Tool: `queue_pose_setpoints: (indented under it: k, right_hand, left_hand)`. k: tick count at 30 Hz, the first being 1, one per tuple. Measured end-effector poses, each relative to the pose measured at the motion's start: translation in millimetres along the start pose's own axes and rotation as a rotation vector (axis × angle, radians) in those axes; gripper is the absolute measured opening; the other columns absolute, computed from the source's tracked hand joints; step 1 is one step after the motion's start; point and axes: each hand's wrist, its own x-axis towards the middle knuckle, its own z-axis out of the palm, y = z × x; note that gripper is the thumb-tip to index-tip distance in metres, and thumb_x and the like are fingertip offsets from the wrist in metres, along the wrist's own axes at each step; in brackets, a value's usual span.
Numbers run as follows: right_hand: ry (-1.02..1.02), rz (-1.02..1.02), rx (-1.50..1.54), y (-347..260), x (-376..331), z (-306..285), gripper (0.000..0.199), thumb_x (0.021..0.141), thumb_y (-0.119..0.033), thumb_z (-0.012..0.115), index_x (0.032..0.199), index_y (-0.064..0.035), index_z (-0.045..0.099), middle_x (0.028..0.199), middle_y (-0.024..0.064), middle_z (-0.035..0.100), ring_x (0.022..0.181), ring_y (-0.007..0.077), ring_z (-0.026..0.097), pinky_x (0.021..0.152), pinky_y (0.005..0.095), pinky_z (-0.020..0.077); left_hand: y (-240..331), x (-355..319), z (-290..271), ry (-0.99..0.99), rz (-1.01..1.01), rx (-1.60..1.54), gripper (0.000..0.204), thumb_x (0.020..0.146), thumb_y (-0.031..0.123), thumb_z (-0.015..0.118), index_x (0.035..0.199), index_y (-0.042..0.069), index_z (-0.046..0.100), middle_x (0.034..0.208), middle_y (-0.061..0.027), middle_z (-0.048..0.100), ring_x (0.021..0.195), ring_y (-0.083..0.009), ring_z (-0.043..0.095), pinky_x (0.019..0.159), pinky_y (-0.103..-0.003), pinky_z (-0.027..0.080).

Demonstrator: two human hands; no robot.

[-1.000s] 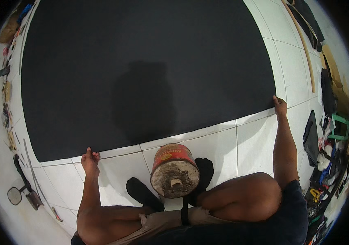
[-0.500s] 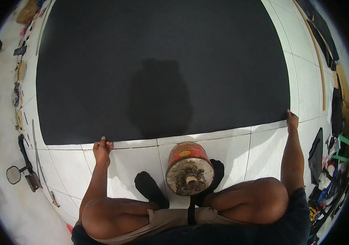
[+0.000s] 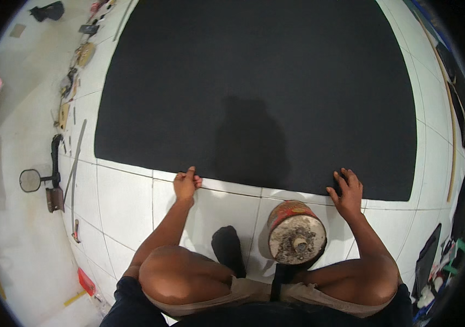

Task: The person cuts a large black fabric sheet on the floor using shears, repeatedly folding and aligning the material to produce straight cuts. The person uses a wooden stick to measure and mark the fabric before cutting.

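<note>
A large black sheet [image 3: 178, 92] lies flat on the white floor tiles, and a shadow falls on its middle. My left hand [image 3: 187, 184] pinches the near edge of this sheet, left of the middle, with the thumb on top and the other fingers curled. Farther right along the same edge, my right hand [image 3: 348, 192] is open, its spread fingertips touching the sheet's top near the right corner. Between my knees stands a red round tin [image 3: 298, 238] with a rough, grey, crusted top and a stub at its centre.
Left of the sheet lie a mirror on a dark stem [image 3: 29, 180], a long thin metal strip [image 3: 76, 163] and assorted small items along the wall. A long wooden strip [image 3: 453, 158] runs down the right side, beside dark pieces and clutter. My dark-socked foot [image 3: 228, 248] is beside the tin.
My right hand has let go of the sheet's near right corner and moved left along the edge, its fingers now spread. My left hand keeps its pinch. The view has turned.
</note>
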Motion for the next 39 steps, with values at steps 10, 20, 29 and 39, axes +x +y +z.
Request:
queue_pose_setpoints:
  k: [10, 20, 29, 39]
  right_hand:
    - [-0.027, -0.012, -0.023, 1.8, -5.1, 8.2, 0.059, 0.084, -0.024, 0.074, 0.136, -0.0083, 0.052, 0.144, 0.0183, 0.045, 0.136, 0.038, 0.038, 0.108, 0.0509, 0.0315]
    - [0.001, -0.116, -0.043, -0.9, 1.5, 8.1, 0.061, 0.077, -0.021, 0.078, 0.131, -0.0039, 0.055, 0.138, 0.0223, 0.049, 0.13, 0.0407, 0.044, 0.105, 0.0499, 0.0372]
    - [-0.045, -0.173, -0.099, -16.9, 16.6, -28.9, 0.053, 0.076, -0.028, 0.078, 0.121, -0.005, 0.062, 0.121, 0.0177, 0.058, 0.112, 0.0358, 0.055, 0.095, 0.0471, 0.0428]
    - [-0.312, -1.019, 0.279, -124.5, -21.8, -79.0, 0.034, 0.083, -0.046, 0.07, 0.087, -0.014, 0.06, 0.068, 0.0057, 0.058, 0.065, 0.0245, 0.065, 0.057, 0.0389, 0.0525]
  left_hand:
    - [33.5, 60.5, -60.9, 0.265, 0.048, -0.129, 0.021, 0.093, 0.023, 0.066, 0.085, 0.005, 0.056, 0.068, -0.0052, 0.058, 0.051, -0.0141, 0.056, 0.043, -0.025, 0.046]
    - [32.5, 50.2, -65.3, 0.51, 0.623, 0.647, 0.035, 0.086, 0.025, 0.074, 0.104, 0.0, 0.055, 0.103, -0.0165, 0.061, 0.092, -0.0315, 0.059, 0.08, -0.046, 0.048]
    - [15.8, 10.0, 2.7, -0.265, 0.965, 1.379, 0.087, 0.092, 0.065, 0.046, 0.155, 0.009, 0.021, 0.159, -0.0277, 0.005, 0.148, -0.0437, 0.002, 0.117, -0.058, 0.002]
    - [23.2, 4.1, -0.2, -0.402, 0.914, 1.432, 0.118, 0.075, 0.076, 0.062, 0.155, 0.004, 0.014, 0.157, -0.033, -0.005, 0.146, -0.0475, -0.009, 0.115, -0.061, -0.002]
